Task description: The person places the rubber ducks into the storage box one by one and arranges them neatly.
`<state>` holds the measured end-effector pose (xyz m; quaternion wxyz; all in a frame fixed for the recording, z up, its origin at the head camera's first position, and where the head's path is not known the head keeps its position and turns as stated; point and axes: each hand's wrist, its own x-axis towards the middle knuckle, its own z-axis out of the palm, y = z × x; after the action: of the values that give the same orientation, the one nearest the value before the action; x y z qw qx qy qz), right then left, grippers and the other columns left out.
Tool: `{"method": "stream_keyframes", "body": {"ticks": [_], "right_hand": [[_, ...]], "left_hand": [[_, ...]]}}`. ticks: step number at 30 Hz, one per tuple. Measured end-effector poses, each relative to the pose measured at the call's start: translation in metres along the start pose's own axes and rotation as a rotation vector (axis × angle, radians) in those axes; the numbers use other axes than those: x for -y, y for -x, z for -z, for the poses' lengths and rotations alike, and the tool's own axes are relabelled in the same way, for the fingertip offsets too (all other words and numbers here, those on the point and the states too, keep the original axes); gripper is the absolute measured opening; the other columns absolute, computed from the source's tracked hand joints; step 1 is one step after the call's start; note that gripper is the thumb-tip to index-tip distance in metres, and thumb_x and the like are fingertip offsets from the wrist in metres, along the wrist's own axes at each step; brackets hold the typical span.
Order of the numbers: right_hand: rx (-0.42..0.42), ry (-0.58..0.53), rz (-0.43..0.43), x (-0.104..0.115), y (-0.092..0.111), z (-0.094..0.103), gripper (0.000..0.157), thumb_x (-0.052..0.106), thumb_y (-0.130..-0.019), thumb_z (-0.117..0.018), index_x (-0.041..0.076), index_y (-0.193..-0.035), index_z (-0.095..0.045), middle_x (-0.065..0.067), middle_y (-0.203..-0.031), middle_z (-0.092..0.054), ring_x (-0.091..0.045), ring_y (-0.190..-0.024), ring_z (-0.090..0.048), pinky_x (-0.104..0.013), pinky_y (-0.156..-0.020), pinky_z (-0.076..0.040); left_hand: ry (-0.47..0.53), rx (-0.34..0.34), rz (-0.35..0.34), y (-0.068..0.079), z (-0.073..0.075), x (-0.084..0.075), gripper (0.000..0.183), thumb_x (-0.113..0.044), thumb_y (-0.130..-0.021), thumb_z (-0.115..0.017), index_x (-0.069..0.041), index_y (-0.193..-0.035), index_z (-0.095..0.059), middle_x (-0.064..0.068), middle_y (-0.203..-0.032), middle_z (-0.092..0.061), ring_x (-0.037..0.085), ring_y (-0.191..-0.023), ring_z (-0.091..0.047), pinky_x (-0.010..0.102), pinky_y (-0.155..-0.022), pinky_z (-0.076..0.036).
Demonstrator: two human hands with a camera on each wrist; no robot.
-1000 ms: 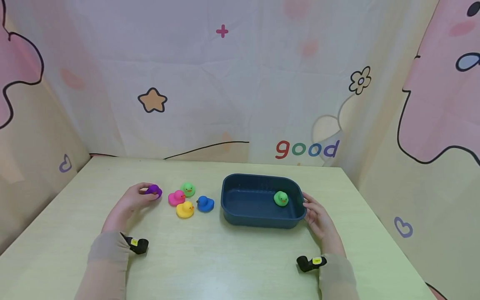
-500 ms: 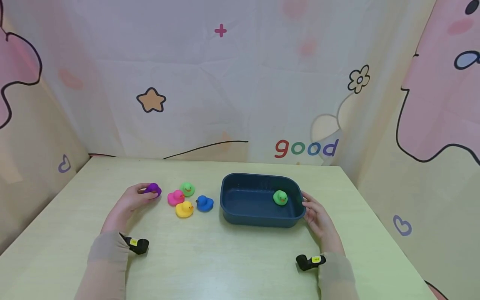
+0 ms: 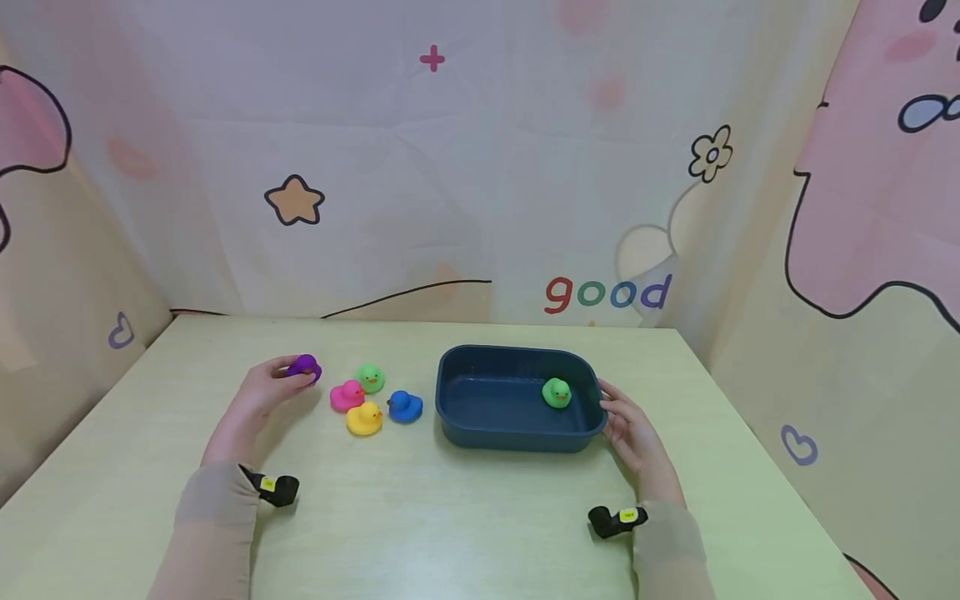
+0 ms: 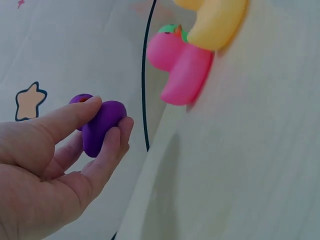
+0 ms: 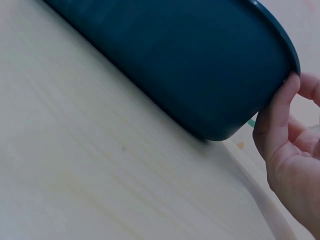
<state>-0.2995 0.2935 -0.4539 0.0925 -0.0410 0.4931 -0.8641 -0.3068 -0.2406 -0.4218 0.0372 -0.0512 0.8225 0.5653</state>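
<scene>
My left hand (image 3: 272, 387) pinches a purple rubber duck (image 3: 305, 368) between thumb and fingers, left of the other ducks. In the left wrist view the purple duck (image 4: 102, 125) is raised off the table, its head partly behind the thumb. At the right end of a dark blue plastic basin (image 3: 517, 439), my right hand (image 3: 636, 433) rests its fingertips on the outer wall by the rim. In the right wrist view the fingers (image 5: 281, 112) lie against the basin's end, relaxed. One green duck (image 3: 557, 393) sits inside the basin, toward its right side.
Between left hand and basin stand a pink duck (image 3: 347, 396), a green duck (image 3: 370, 378), a yellow duck (image 3: 364, 419) and a blue duck (image 3: 405, 407). They sit on a pale wooden table (image 3: 450, 525). A printed cloth (image 3: 375, 167) hangs behind the table's far edge.
My left hand has lifted the purple duck slightly up from the table. The right hand stays at the basin, and the head view has shifted a little.
</scene>
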Motion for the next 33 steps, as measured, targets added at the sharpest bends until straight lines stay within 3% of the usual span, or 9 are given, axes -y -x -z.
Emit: {"method": "stream_keyframes", "body": {"ticks": [6,9,13,17,26,33], "right_hand": [[-0.013,0.003,-0.006,0.002,0.001,-0.001,0.036,-0.001,-0.102,-0.036,0.018,-0.114,-0.064,0.0,-0.098,-0.062,-0.007,-0.073,-0.063,-0.015,-0.07,-0.054],[-0.02,0.007,-0.004,0.002,0.001,-0.001,0.037,-0.001,-0.102,-0.036,0.019,-0.113,-0.065,0.0,-0.098,-0.062,-0.007,-0.073,-0.062,-0.015,-0.069,-0.054],[-0.022,0.012,-0.007,0.002,0.001,-0.001,0.037,-0.001,-0.102,-0.036,0.019,-0.112,-0.065,0.0,-0.099,-0.062,-0.007,-0.073,-0.063,-0.016,-0.07,-0.054],[-0.027,0.013,-0.011,0.001,0.0,-0.001,0.035,-0.001,-0.102,-0.037,0.019,-0.113,-0.064,0.0,-0.099,-0.062,-0.007,-0.073,-0.063,-0.016,-0.07,-0.054],[-0.013,0.014,-0.001,0.0,0.001,-0.001,0.038,-0.002,-0.102,-0.034,0.019,-0.113,-0.064,0.001,-0.099,-0.06,-0.006,-0.073,-0.063,-0.015,-0.068,-0.054],[-0.002,0.036,-0.001,0.005,0.006,-0.007,0.035,-0.001,-0.102,-0.036,0.019,-0.116,-0.062,0.002,-0.099,-0.061,-0.005,-0.074,-0.064,-0.015,-0.07,-0.054]], "left_hand": [[0.099,-0.019,-0.001,-0.006,-0.008,-0.013,0.069,-0.021,-0.097,-0.061,0.005,-0.151,-0.027,0.03,-0.145,-0.041,0.006,-0.1,-0.06,0.033,-0.108,-0.043],[0.163,-0.041,0.006,-0.01,-0.017,-0.022,0.067,-0.018,-0.097,-0.062,0.003,-0.151,-0.029,0.03,-0.145,-0.041,-0.001,-0.09,-0.061,0.024,-0.099,-0.047],[0.192,-0.056,-0.002,-0.012,-0.032,-0.037,0.065,-0.018,-0.096,-0.062,0.0,-0.151,-0.031,0.028,-0.146,-0.042,0.017,-0.108,-0.064,0.026,-0.102,-0.045],[0.189,-0.048,-0.016,-0.012,-0.049,-0.049,0.063,-0.019,-0.097,-0.062,-0.002,-0.15,-0.034,0.026,-0.144,-0.044,0.036,-0.129,-0.051,0.038,-0.113,-0.038],[0.242,-0.008,-0.014,-0.021,-0.093,-0.075,0.058,-0.017,-0.095,-0.064,-0.004,-0.147,-0.042,0.024,-0.142,-0.048,0.036,-0.129,-0.051,0.04,-0.112,-0.039],[0.339,0.039,-0.082,-0.026,-0.133,-0.1,0.057,-0.009,-0.092,-0.067,0.004,-0.143,-0.045,0.027,-0.136,-0.052,0.035,-0.12,-0.06,0.035,-0.103,-0.046]]}}
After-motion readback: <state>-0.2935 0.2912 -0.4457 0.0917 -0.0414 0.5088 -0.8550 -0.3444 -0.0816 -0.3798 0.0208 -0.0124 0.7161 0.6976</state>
